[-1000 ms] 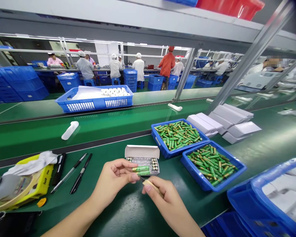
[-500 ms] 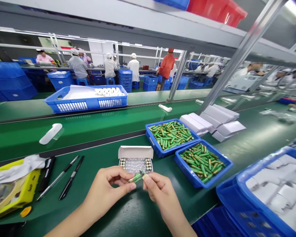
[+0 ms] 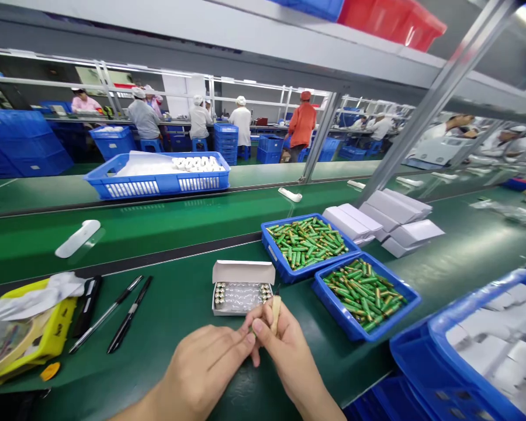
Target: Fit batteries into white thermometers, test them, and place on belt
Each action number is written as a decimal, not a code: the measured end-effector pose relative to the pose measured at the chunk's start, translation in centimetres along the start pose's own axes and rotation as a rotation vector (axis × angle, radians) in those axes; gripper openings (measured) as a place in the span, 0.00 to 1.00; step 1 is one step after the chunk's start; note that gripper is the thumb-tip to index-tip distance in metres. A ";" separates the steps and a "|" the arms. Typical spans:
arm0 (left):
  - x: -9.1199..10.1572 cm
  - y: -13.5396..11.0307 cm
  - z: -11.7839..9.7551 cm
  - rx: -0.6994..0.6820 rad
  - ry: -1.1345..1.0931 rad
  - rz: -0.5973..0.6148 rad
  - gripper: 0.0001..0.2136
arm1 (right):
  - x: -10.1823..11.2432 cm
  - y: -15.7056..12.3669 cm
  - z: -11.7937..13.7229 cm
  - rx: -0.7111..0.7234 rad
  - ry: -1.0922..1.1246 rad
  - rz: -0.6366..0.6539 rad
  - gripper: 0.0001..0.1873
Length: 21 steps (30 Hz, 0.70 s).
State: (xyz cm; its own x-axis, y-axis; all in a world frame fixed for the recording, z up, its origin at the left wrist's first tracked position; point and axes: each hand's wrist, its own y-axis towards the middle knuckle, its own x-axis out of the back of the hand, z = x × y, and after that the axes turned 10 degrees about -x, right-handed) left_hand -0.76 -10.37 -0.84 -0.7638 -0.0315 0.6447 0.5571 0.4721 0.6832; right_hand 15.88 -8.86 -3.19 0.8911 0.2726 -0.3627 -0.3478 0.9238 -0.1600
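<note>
My left hand (image 3: 206,359) is closed, its fingertips pressed against those of my right hand above the green bench. Between them only a sliver of a green battery (image 3: 253,334) shows; my fingers cover the rest. In my closed right hand (image 3: 287,345) is a short beige tool (image 3: 275,313) with a thin dark tip, pointing up and away from me. Just beyond my fingers stands a small white box (image 3: 244,272) with its lid raised. Inside it, a clear plastic insert (image 3: 241,295) has metal battery ends showing along both sides.
Two blue trays of green batteries (image 3: 307,241) (image 3: 363,292) sit to the right, before stacked white boxes (image 3: 394,216). Pens (image 3: 129,316) and a yellow container (image 3: 56,321) lie left. A blue crate (image 3: 438,345) stands near right. A belt with white parts (image 3: 78,238) runs behind.
My hands have come together and nearer to me, covering the battery that showed between them. The beige tool has swung upright, its tip away from the battery.
</note>
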 end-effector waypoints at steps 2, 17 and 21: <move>0.4 0.1 0.0 0.202 -0.115 0.077 0.12 | 0.4 -0.1 -0.1 -0.060 -0.059 0.038 0.19; 1.5 -2.2 5.1 0.402 0.154 0.162 0.08 | 10.3 5.7 7.0 0.572 -1.115 -0.794 0.08; 0.0 -2.5 5.8 0.278 0.274 0.254 0.11 | 9.6 5.5 6.5 0.583 -1.163 -0.709 0.06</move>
State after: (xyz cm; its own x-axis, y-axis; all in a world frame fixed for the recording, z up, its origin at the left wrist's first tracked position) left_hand -4.05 -6.46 -4.56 -0.4797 -0.0982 0.8719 0.5786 0.7117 0.3984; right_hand 24.38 0.56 -1.60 0.6469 -0.4731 0.5981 0.1617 0.8516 0.4986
